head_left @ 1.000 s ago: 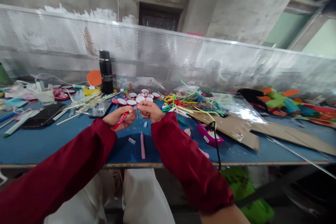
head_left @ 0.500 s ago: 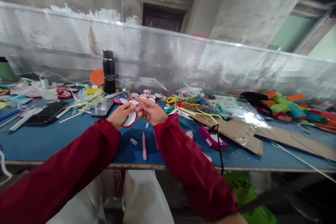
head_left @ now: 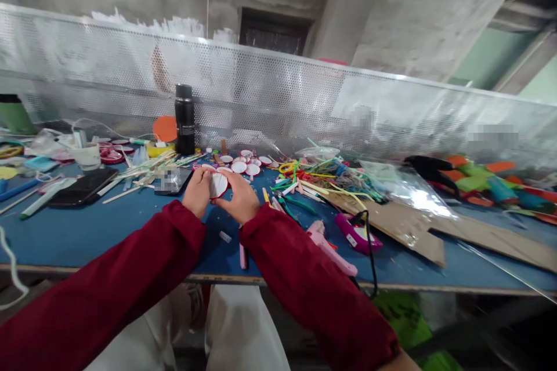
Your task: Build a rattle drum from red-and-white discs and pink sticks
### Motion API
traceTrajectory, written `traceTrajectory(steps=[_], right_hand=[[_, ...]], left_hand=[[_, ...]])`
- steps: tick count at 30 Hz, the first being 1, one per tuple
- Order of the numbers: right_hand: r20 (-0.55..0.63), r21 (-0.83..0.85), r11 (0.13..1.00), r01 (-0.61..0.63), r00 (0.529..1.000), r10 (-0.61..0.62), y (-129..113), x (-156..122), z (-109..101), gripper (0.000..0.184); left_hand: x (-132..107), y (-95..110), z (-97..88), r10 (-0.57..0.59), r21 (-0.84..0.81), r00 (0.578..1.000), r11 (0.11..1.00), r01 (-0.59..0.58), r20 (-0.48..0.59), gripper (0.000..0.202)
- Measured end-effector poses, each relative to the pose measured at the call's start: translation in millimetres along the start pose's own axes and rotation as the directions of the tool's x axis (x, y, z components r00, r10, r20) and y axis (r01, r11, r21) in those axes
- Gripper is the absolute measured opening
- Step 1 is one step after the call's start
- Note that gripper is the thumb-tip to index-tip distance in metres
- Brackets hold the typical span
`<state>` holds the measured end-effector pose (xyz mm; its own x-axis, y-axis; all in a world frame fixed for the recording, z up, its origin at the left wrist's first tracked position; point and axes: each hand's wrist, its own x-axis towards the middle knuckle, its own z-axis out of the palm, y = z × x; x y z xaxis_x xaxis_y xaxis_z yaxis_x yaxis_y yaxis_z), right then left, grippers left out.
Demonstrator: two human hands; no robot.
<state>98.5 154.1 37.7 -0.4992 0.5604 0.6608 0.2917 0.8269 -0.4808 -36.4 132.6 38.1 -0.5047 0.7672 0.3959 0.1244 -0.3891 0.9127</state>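
Note:
Between my two hands is a white disc with a red rim (head_left: 219, 185), its white face turned up toward me. My left hand (head_left: 198, 191) grips its left edge, and my right hand (head_left: 240, 194) is closed round its right edge with the thumb below. Just beyond my fingers lie several similar red-rimmed white discs (head_left: 239, 167). Below my hands on the blue table rests a small clear cap (head_left: 225, 236). A pink pen (head_left: 243, 256) lies close by, partly hidden by my right sleeve.
Left of my hands are a black phone (head_left: 82, 188), wooden sticks (head_left: 143, 174) and a black bottle (head_left: 185, 120). To the right lie a pink glue gun (head_left: 331, 248), a purple device (head_left: 357, 233) with a black cable, tangled pipe cleaners (head_left: 331, 173) and cardboard (head_left: 400, 223). A perforated metal screen (head_left: 270, 98) stands behind.
My right hand has gone from a raised pinch beside the disc to holding its right edge. The disc has risen slightly and now faces me. My right forearm has shifted left, uncovering the glue gun.

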Motion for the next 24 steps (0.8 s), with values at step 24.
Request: traceTrajectory(steps=[24], right_hand=[[0.048,-0.271,0.962,-0.037,0.998,0.051,-12.3,2.1,-20.4,0.069]], left_hand=[[-0.8,10.3,-6.9,0.079,0.140,0.912,0.979,-0.147,0.402,0.027]])
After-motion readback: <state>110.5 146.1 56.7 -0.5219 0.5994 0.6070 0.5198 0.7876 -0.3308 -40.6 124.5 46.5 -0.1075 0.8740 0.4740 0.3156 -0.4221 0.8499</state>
